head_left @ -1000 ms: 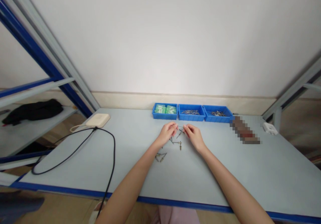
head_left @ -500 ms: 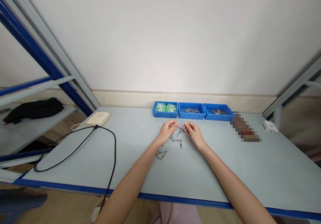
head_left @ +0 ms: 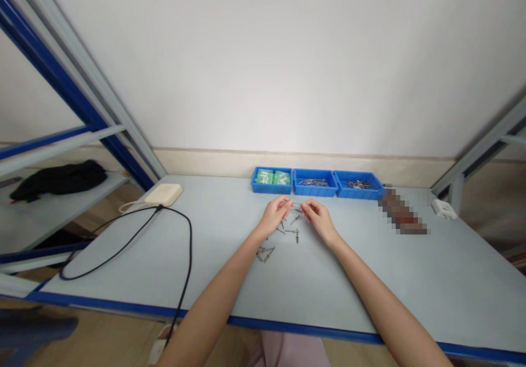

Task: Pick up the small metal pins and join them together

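My left hand [head_left: 277,215] and my right hand [head_left: 318,219] face each other over the table, fingertips pinched. A thin metal pin [head_left: 296,204] spans the small gap between them, and both hands grip its ends. Whatever lies inside the fingertips is hidden. Just below the hands, several loose rivet-like pins [head_left: 297,237] with thin shanks and brass-coloured sleeves are scattered on the table. A further small cluster of rivet-like pins [head_left: 267,255] rests nearer to me, beside my left forearm.
Three blue bins stand along the back: one with green packets [head_left: 273,177], one with silver pins [head_left: 314,182], one with darker metal pieces [head_left: 359,184]. A cream box [head_left: 164,194] and black cable [head_left: 190,246] lie left. A white adapter [head_left: 444,208] sits right.
Both hands stay in nearly the same place, still pinching. The pin between them shows slightly more tilted. The whole view has shifted very slightly.
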`<state>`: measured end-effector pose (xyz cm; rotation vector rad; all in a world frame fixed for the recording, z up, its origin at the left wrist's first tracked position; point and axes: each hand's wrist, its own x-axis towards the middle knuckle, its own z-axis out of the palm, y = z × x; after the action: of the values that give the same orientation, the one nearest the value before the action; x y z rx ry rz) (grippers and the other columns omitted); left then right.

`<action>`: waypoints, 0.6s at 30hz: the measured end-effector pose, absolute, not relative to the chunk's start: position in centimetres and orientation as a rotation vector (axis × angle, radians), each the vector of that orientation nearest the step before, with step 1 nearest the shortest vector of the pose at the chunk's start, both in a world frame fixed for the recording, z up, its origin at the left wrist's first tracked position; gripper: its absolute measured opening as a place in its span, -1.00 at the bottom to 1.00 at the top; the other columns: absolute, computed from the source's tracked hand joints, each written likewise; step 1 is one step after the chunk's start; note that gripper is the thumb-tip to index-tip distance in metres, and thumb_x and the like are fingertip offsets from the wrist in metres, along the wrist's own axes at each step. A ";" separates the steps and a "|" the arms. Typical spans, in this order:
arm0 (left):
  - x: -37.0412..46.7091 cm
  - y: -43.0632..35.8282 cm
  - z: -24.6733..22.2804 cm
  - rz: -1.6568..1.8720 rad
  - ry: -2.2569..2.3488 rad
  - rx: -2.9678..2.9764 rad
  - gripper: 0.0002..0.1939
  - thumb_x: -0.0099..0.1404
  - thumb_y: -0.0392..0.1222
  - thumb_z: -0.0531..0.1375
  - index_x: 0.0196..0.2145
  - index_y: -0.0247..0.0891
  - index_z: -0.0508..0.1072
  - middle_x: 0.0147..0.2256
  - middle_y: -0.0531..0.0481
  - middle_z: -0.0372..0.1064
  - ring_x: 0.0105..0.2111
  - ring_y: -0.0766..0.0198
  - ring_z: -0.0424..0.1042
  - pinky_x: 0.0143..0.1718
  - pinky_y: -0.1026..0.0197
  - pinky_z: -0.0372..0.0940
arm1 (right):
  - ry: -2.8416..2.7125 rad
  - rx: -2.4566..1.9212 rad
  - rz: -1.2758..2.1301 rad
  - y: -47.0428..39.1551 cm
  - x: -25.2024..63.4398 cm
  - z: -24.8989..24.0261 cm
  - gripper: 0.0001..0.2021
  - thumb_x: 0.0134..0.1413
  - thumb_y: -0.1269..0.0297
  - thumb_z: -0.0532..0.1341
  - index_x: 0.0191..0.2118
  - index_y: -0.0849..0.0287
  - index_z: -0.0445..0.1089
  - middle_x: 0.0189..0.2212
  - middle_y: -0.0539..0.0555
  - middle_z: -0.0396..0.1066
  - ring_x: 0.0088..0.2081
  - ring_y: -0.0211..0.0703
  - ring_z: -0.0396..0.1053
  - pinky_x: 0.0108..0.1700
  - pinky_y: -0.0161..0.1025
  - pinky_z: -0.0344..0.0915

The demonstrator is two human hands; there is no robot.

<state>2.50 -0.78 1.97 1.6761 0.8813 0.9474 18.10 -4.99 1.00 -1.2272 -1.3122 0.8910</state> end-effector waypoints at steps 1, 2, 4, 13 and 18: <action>2.5 -0.8 2.0 0.948 0.882 1.682 -0.66 0.21 0.09 0.07 -0.44 -0.28 0.28 -0.68 0.18 0.04 -0.66 0.43 0.03 -0.60 0.35 -0.01 | -1.313 -1.224 0.890 -4.9 18.1 1.0 -0.65 -0.02 -0.05 0.15 -0.47 0.20 0.30 -0.61 -0.07 0.24 -0.58 -0.29 0.12 -0.46 -0.32 0.07; 2.5 -0.8 2.0 0.945 0.881 1.687 -0.66 0.21 0.09 0.08 -0.46 -0.28 0.27 -0.68 0.18 0.05 -0.66 0.43 0.04 -0.59 0.35 -0.01 | -1.322 -1.227 0.894 -4.9 18.2 0.9 -0.64 -0.02 -0.05 0.15 -0.47 0.20 0.30 -0.62 -0.07 0.23 -0.58 -0.29 0.12 -0.46 -0.32 0.07; 2.5 -0.8 2.0 0.929 0.882 1.693 -0.62 0.20 0.11 0.07 -0.53 -0.28 0.23 -0.66 0.16 0.05 -0.64 0.43 0.05 -0.59 0.35 -0.02 | -1.361 -1.244 0.911 -4.8 18.4 0.8 -0.61 0.01 -0.07 0.11 -0.54 0.19 0.27 -0.66 -0.08 0.17 -0.58 -0.29 0.10 -0.47 -0.32 0.05; 2.3 -0.3 1.3 0.882 0.910 1.738 -0.52 0.22 0.18 0.00 -0.62 -0.27 0.19 -0.65 0.12 0.06 -0.62 0.40 0.05 -0.58 0.33 -0.02 | -1.532 -1.241 1.098 -4.7 21.3 1.9 -0.55 0.00 -0.12 0.11 -0.61 0.18 0.25 -0.69 -0.07 0.16 -0.60 -0.31 0.10 -0.49 -0.33 0.06; 1.8 0.5 0.8 0.912 0.961 1.775 -0.51 0.22 0.19 -0.03 -0.62 -0.27 0.20 -0.67 0.13 0.05 -0.64 0.41 0.04 -0.58 0.33 -0.04 | -1.323 -1.580 0.715 -2.4 28.2 4.3 -0.50 -0.04 -0.24 0.02 -0.61 0.15 0.19 -0.69 -0.05 0.17 -0.62 -0.27 0.13 -0.50 -0.31 0.09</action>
<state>1.82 0.53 0.76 1.7748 0.9606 0.9115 28.16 -2.38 4.34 -1.5798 -1.3229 0.7154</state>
